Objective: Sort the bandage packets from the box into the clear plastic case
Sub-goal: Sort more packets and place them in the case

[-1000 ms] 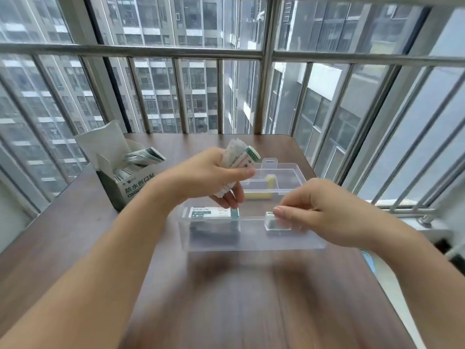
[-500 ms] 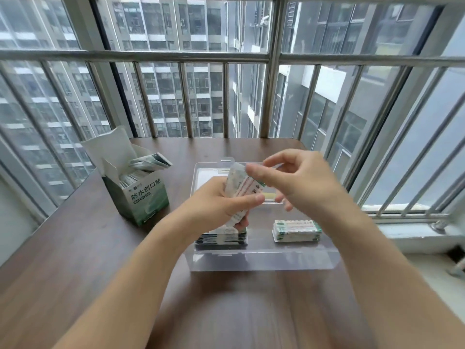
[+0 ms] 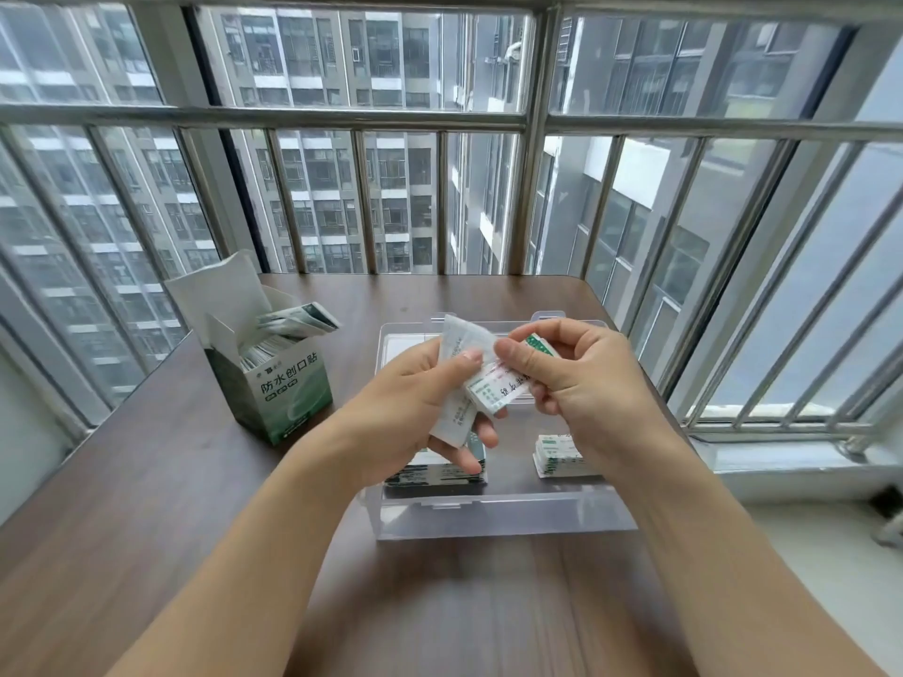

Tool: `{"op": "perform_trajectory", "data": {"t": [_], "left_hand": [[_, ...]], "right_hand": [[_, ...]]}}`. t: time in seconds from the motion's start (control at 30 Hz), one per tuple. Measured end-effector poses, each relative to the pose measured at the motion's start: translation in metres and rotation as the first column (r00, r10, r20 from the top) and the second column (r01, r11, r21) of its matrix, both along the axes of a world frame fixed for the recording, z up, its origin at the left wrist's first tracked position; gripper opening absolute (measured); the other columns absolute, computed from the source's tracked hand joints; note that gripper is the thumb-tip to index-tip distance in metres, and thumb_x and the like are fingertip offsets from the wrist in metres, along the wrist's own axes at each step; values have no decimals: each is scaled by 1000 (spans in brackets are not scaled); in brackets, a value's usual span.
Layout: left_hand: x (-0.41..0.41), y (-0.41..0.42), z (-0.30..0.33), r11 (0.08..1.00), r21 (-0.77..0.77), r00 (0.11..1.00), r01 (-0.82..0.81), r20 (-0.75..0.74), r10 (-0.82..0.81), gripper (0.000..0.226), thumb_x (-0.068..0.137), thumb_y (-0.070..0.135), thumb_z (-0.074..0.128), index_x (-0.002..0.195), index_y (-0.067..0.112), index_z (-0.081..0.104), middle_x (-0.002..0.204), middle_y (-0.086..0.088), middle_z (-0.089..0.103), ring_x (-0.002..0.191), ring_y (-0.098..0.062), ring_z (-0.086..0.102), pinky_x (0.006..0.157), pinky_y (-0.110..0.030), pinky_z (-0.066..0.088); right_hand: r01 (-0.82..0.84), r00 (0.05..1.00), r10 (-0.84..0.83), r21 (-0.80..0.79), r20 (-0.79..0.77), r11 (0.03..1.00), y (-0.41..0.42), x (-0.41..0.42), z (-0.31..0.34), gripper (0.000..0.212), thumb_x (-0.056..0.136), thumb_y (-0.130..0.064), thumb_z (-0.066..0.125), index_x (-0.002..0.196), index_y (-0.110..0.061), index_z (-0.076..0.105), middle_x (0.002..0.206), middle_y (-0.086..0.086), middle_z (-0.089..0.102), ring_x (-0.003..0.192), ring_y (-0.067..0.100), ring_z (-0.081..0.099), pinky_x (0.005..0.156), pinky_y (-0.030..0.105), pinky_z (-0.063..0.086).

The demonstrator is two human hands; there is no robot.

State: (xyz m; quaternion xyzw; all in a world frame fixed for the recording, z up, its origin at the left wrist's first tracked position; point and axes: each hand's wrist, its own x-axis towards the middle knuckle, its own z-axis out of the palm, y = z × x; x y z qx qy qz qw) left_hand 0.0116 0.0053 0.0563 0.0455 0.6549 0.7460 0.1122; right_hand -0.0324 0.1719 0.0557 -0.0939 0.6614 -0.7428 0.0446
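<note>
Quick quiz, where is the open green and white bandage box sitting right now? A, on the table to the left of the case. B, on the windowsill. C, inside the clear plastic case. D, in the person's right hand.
A: the bandage box stands on the wooden table, apart from and left of the clear plastic case, while both hands hold packets above the case.

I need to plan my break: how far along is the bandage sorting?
Partly done. Two stacks already sit in the clear plastic case: a darker one and a white-green one. The left hand grips a bunch of packets while the right hand pinches one off. The box still holds more, so plenty remains.
</note>
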Motion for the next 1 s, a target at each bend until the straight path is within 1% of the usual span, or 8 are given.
{"op": "perform_trajectory", "data": {"t": [0.2,0.37,0.53,0.63,0.73,0.8,0.87,1.0], "left_hand": [[-1,2,0,990,-129,995,-52,-86,41,25,100,27,53,121,13,54,83,-4,73,66,-23,69,40,-29,54],[-3,9,-8,929,-351,976,-114,-216,38,21,89,23,71,107,13,66,60,4,54,54,-13,51,37,-26,46],[-4,6,-8,961,-229,976,-154,-185,112,10,91,16,69,91,7,67,69,-2,65,55,-12,54,36,-24,41],[-4,2,-5,974,-125,978,-189,-110,176,10,90,14,69,96,8,66,70,-5,69,53,-11,55,37,-20,39],[-3,0,-2,974,-85,976,-212,-71,206,16,91,11,68,105,8,62,69,-8,69,50,-11,53,36,-18,35],[-2,0,-1,972,-99,976,-214,-72,207,16,91,10,69,105,8,61,68,-9,68,50,-12,53,37,-18,34],[-2,0,-1,971,-119,977,-207,-82,199,11,91,11,68,100,7,62,67,-9,67,51,-13,53,37,-18,34],[-2,2,1,980,-30,979,-197,-64,195,32,84,33,70,101,7,62,75,-5,66,50,-12,51,33,-17,32]], "right_hand": [[51,995,-47,58,-84,997,19,-3,4,24,72,-16,85,87,-1,72,66,14,69,37,14,44,33,21,35],[-16,1000,15,57,3,998,15,-1,5,18,80,-9,78,92,2,70,63,12,65,37,10,51,35,19,44],[-111,982,110,-3,156,994,8,5,5,11,88,-9,71,95,-3,67,72,11,64,44,12,57,40,18,49],[-54,991,85,267,-105,962,20,2,8,19,83,-15,79,99,-15,69,89,4,70,60,16,65,47,25,54],[100,864,213,571,-456,815,26,3,12,38,67,-30,91,96,-25,66,105,-14,70,97,4,66,75,27,58],[106,792,338,660,-509,744,23,7,10,33,68,-35,90,88,-24,65,109,-16,70,105,2,63,87,29,54],[99,756,389,680,-526,727,19,6,4,25,73,-29,88,80,-20,66,93,-10,73,92,8,67,85,32,53],[-88,844,359,559,-397,824,17,1,0,18,77,-7,84,76,-4,67,76,7,71,71,19,68,79,33,60]]}}
